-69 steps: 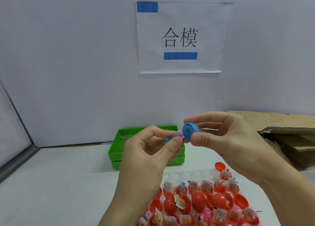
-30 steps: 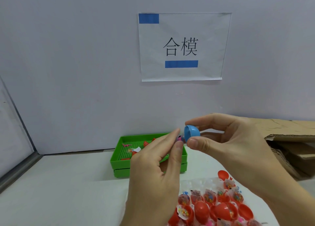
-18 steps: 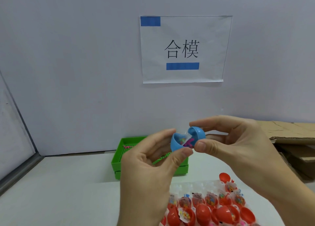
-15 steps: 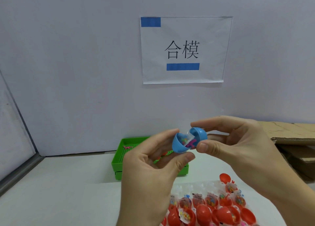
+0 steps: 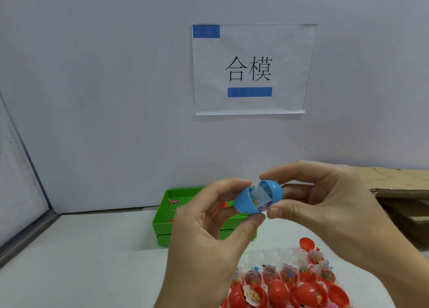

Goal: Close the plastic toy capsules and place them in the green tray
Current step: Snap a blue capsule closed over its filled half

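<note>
Blue capsule (image 5: 257, 199) half-open, green tray (image 5: 162, 217) behind

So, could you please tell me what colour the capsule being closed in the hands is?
Blue: the capsule shows best in the head view, the only one.

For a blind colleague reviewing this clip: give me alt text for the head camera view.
Two hands hold a half-open blue capsule with a small toy packet inside, left hand and right hand each gripping one half. Behind sits a green tray; below lie red capsules.
</note>
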Demonstrator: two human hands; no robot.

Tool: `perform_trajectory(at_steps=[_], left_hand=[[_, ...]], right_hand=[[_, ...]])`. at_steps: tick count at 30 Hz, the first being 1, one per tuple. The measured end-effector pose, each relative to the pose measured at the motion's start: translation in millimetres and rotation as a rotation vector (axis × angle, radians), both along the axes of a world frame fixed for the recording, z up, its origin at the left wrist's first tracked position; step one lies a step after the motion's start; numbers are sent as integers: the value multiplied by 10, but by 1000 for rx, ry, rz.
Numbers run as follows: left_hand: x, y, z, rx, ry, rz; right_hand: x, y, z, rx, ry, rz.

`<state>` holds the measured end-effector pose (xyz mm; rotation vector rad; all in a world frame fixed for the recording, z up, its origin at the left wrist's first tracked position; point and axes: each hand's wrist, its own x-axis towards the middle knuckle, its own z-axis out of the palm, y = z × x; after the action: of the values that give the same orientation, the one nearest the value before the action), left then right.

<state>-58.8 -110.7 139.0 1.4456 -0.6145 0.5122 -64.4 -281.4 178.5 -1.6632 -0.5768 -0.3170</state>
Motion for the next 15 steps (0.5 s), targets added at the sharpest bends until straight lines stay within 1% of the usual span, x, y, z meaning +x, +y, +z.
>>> perform_trajectory(at_steps=[5,8,10,12,15], left_hand=[[-19,-1,-2,-7,54,-16],[-13,14,-6,-23,98,-50],[-18,20,4,-3,90,-75],[-24,23,13,23,74,-72],[-9,33,6,20,111,-60]], right_hand=[[-1,-9,-23,21,13,46],[17,-21,-44,-20,-20,10],[28,-19,-56,-43,-45,-12],[30,-6,-60,-75,-67,-16],[42,3,-73,-111,-94,-33]])
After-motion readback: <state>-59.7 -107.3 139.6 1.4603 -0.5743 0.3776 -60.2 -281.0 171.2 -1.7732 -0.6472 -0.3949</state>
